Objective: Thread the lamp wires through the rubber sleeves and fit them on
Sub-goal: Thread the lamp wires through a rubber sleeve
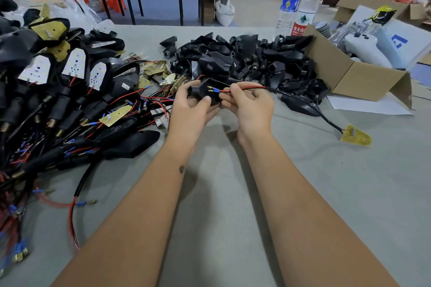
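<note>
Wire tips of the red-and-black lamp lead (242,89), pinched by the right hand (247,102), point leftward into the black rubber sleeve (206,93) gripped by the left hand (191,105).

The rubber sleeve (205,94) is black. The lamp wires (242,89) are red and black, with blue and brass ends. The small board (355,138) is yellow. The table cloth (221,216) is plain grey. One bottle (307,4) has a red cap and label.
</note>
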The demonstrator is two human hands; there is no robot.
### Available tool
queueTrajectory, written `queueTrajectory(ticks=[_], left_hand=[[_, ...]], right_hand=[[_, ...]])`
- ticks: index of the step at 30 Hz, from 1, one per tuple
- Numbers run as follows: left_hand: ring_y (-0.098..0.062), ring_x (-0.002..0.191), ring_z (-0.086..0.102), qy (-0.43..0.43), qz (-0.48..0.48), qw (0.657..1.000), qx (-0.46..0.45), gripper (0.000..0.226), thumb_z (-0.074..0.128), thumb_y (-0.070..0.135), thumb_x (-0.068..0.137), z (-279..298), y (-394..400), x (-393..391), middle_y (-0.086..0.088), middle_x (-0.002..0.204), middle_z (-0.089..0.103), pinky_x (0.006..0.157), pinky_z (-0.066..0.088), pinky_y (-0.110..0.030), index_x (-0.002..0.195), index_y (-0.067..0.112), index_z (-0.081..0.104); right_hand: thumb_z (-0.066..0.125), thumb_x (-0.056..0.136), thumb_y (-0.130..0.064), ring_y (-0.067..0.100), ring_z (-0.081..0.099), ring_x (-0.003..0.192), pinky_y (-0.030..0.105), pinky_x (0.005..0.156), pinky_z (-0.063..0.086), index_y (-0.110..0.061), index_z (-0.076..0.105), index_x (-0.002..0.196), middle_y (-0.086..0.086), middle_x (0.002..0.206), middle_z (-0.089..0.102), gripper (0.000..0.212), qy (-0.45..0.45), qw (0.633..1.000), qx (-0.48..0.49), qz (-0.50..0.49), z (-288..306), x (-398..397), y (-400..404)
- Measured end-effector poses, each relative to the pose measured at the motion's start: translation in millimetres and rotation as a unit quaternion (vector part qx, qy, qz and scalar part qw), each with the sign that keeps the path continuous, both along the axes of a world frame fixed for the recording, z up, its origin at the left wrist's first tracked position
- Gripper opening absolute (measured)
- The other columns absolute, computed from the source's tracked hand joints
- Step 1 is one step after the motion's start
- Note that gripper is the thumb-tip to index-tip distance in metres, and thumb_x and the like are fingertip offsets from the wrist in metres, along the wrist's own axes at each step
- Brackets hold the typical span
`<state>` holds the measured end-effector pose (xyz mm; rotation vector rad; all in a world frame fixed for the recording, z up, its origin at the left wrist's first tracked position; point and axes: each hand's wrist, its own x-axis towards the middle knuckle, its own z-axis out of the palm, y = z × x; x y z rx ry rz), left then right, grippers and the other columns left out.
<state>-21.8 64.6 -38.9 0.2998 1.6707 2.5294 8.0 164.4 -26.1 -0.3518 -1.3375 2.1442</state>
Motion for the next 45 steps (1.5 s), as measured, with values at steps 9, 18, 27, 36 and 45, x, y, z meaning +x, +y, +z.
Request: queueTrajectory(ticks=[9,18,27,36,45], left_hand=[[-0.003,0.08,0.066,0.034,-0.013,0.998,-0.055,0.037,0.05,0.004,0.099,-3,-1,-4,0.004,0.091,0.069,0.072,0.057,-0.024,0.129,0.025,0.046],[-0.007,0.09,0.071,0.009,-0.062,0.995,-0.082,0.02,0.049,0.022,0.101,-1,-3,-2,0.009,0.094,0.075,0.085,0.058,-0.032,0.109,0.025,0.067],[-0.019,0.092,0.071,-0.021,-0.032,0.999,-0.017,0.034,0.033,0.037,0.106,1,-6,-2,-0.007,0.112,0.073,0.086,0.057,-0.04,0.108,0.035,0.067],[-0.022,0.093,0.071,-0.086,-0.009,0.993,0.081,0.029,0.032,0.035,0.107,3,-5,-7,-0.013,0.108,0.071,0.078,0.059,-0.032,0.108,0.026,0.059],[-0.011,0.079,0.067,-0.087,-0.088,0.992,0.021,0.04,0.026,0.035,0.108,-1,-2,-8,-0.007,0.11,0.069,0.084,0.055,-0.031,0.129,0.02,0.058]], right_hand=[[0.057,0.093,0.004,0.015,0.069,0.064,0.023,0.064,0.058,-0.009,0.06,0.084,0.009,0.075,0.071,0.017,0.035,0.995,-0.016,0.087,2,0,-9],[0.066,0.089,-0.004,0.007,0.06,0.056,0.021,0.059,0.05,-0.009,0.067,0.076,0.0,0.063,0.066,0.014,-0.027,0.995,0.075,0.054,-3,-1,-10],[0.065,0.091,-0.008,0.008,0.055,0.057,0.02,0.059,0.046,-0.01,0.068,0.079,-0.001,0.065,0.063,0.012,-0.038,0.989,0.067,0.129,-2,-2,-8],[0.062,0.095,-0.015,0.007,0.052,0.047,0.018,0.046,0.04,-0.011,0.061,0.08,0.0,0.061,0.062,0.015,-0.046,0.996,-0.045,0.062,-6,-4,0],[0.072,0.088,-0.019,0.006,0.047,0.042,0.015,0.043,0.038,-0.013,0.067,0.072,-0.002,0.054,0.058,0.018,-0.07,0.992,0.074,0.068,-6,-1,-9]])
